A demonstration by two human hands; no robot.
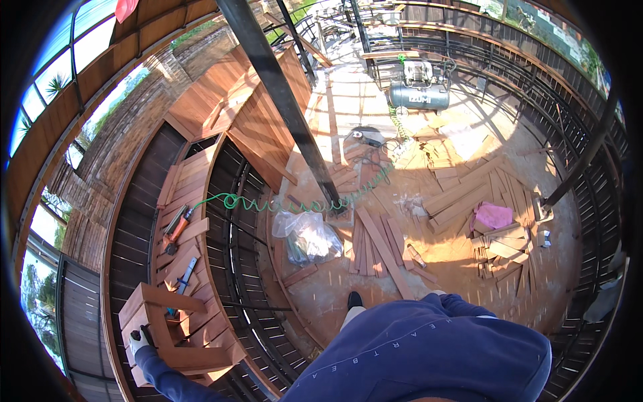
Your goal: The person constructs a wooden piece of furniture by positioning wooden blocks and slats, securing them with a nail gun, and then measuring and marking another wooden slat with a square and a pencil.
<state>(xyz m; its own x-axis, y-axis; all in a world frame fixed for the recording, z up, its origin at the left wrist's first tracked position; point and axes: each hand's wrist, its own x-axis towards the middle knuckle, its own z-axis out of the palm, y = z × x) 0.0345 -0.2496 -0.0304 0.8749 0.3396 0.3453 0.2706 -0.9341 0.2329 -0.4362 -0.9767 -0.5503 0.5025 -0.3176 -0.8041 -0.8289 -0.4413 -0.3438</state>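
Observation:
At the lower left, my left hand (138, 340) wears a light glove with dark patches. It is closed at the outer edge of a reddish-brown wooden frame (194, 358), which is made of several joined boards. The frame stands on a curved slatted wooden bench top (221, 326). Beside it lies a blue-and-silver handsaw-like tool (187, 275). Farther along the bench is an orange-and-black air tool (176, 230) joined to a green coiled hose (288, 204). My right hand does not show; my body in a dark blue sweatshirt covers that side.
A black post (281, 100) rises in front of me. Loose boards (382, 244) and stacked offcuts (506, 248) cover much of the floor. A clear plastic bag (309, 240) lies near the post. An air compressor (420, 95) stands at the back. Curved metal railings ring the space.

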